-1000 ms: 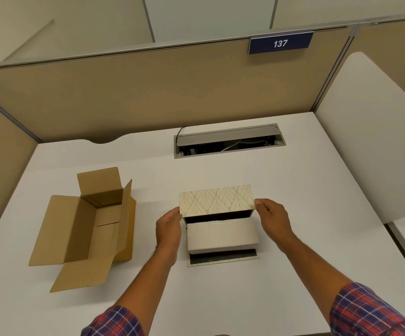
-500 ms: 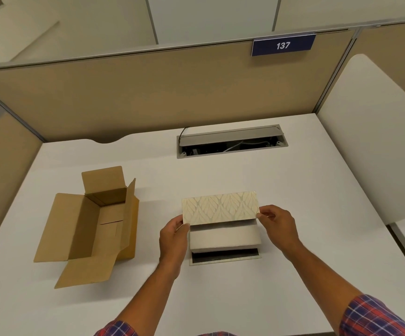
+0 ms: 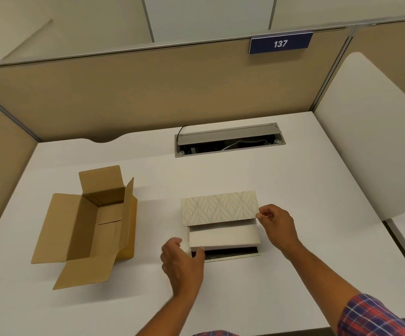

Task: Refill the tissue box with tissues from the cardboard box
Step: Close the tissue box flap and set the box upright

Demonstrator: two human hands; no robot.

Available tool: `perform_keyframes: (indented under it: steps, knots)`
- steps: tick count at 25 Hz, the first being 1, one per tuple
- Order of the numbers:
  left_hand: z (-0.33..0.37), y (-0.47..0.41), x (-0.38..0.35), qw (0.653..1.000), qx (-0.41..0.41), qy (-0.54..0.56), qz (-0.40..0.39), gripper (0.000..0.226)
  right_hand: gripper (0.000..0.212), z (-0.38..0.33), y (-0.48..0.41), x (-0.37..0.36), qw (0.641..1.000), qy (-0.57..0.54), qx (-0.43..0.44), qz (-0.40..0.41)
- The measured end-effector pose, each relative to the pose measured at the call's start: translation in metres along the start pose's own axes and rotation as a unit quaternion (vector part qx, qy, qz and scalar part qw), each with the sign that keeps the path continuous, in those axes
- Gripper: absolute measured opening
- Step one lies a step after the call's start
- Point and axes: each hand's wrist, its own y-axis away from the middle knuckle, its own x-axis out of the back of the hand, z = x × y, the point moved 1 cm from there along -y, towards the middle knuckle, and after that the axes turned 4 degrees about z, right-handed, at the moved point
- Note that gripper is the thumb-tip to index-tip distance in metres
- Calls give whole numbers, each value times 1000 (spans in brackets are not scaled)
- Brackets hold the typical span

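Note:
A tissue box cover (image 3: 219, 207) with a pale leaf pattern is held tilted above a white stack of tissues (image 3: 223, 235). The stack rests on the box's flat base (image 3: 233, 255) on the white desk. My right hand (image 3: 277, 225) pinches the cover's right edge. My left hand (image 3: 182, 261) grips the stack's lower left corner, thumb against the front face. An open brown cardboard box (image 3: 92, 226) lies to the left, flaps spread, its inside looks empty.
A grey cable tray (image 3: 229, 139) with its lid raised sits in the desk behind the tissue box. Beige partition walls (image 3: 148, 98) close off the back and left. A white panel (image 3: 366, 141) stands along the right side.
My left hand has let go of the cover's left edge and dropped to the lower left corner of the tissue stack. The cover has come lower over the stack.

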Motion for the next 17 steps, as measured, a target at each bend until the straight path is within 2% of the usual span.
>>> perform_keyframes:
  steps: [1, 2, 3, 5, 6, 8, 10, 17]
  knots:
    - [0, 13, -6, 1000, -7, 8, -11, 42, 6, -2, -2, 0, 1000, 3, 0, -2]
    - [4, 26, -13, 996, 19, 48, -76, 29, 7, -3, -4, 1, 1000, 6, -1, -5]
    - [10, 38, -23, 978, 81, 91, -169, 21, 8, -4, -5, 1, 1000, 11, -3, -7]
    - [27, 55, -47, 898, 227, 185, -330, 24, 8, -6, -8, 2, 1000, 20, -6, -13]
    - [37, 59, -58, 851, 281, 248, -368, 31, 8, -7, -8, 3, 1000, 23, -7, -17]
    - [58, 60, -78, 784, 345, 353, -377, 40, 8, -7, -9, 6, 999, 28, -9, -28]
    - [70, 56, -92, 757, 378, 409, -341, 44, 8, -7, -11, 9, 998, 37, -8, -42]
    - [73, 55, -115, 750, 432, 436, -248, 54, 8, -7, -16, 17, 994, 61, 1, -85]
